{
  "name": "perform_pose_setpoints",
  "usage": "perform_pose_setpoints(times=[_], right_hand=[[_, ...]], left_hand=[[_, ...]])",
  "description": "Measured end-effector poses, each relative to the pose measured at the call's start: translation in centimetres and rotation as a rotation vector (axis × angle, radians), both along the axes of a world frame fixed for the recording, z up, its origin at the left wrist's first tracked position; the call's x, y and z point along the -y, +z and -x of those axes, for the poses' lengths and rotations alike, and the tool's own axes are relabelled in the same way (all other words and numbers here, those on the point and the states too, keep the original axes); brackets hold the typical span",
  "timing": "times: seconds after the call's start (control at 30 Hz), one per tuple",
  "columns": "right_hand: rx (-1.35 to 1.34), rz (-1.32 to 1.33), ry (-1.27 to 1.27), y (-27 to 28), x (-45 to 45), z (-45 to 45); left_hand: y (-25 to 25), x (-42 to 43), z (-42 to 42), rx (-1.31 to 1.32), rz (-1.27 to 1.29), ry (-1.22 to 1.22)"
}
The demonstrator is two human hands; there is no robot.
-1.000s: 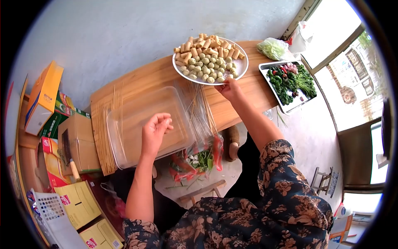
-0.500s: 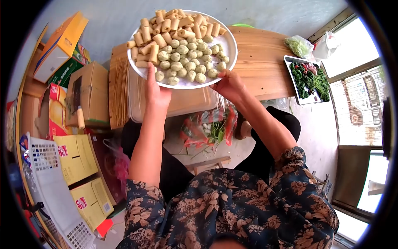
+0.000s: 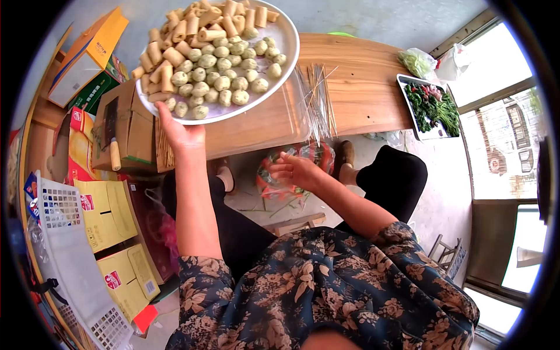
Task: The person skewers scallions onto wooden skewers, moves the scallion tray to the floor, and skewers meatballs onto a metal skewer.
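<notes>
My left hand (image 3: 184,133) grips the near left rim of a large round white plate (image 3: 284,49), thumb on top, holding it over the left part of the table. Short tan tube-shaped pieces (image 3: 181,26) cover its far left side. Green-speckled balls (image 3: 221,80) fill the nearer right side. My right hand (image 3: 297,171) is off the plate, held in the air below the table edge with its fingers stretched out and nothing in it. Under the plate, a clear plastic container (image 3: 262,128) lies on the table. Thin wooden skewers (image 3: 319,105) lie right of it.
The wooden table (image 3: 367,76) bears a tray of greens (image 3: 434,111) and bagged leafy vegetables (image 3: 417,65) at the right. A red-striped plastic bag (image 3: 271,181) is on the floor behind my right hand. Cardboard boxes (image 3: 125,119), a knife (image 3: 114,154) and a white basket (image 3: 76,233) stand at left.
The plate has moved left and slightly up with my left hand. My right hand has let go of its rim and dropped down and left. The skewers have come into view.
</notes>
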State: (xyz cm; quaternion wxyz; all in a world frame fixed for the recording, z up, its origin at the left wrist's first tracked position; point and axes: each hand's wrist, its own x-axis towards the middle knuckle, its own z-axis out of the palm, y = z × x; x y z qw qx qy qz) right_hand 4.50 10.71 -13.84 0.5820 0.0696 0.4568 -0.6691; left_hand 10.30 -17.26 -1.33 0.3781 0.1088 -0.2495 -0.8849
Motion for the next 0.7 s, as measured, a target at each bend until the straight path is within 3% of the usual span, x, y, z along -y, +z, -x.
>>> perform_pose_setpoints(times=[0.2,0.37,0.63,0.7], right_hand=[[0.032,-0.061,-0.169,1.0,4.4,0.3],[0.098,-0.073,-0.179,-4.1,6.6,2.2],[0.124,-0.173,-0.332,1.4,3.0,2.1],[-0.048,-0.177,-0.386,1.9,1.0,2.9]], left_hand=[[4.0,-2.0,-1.5,0.074,-0.042,0.144],[2.4,-0.2,-1.9,0.044,-0.033,0.161],[2.4,0.4,-1.8,0.062,0.023,0.209],[2.6,0.2,-1.9,0.052,0.045,0.215]])
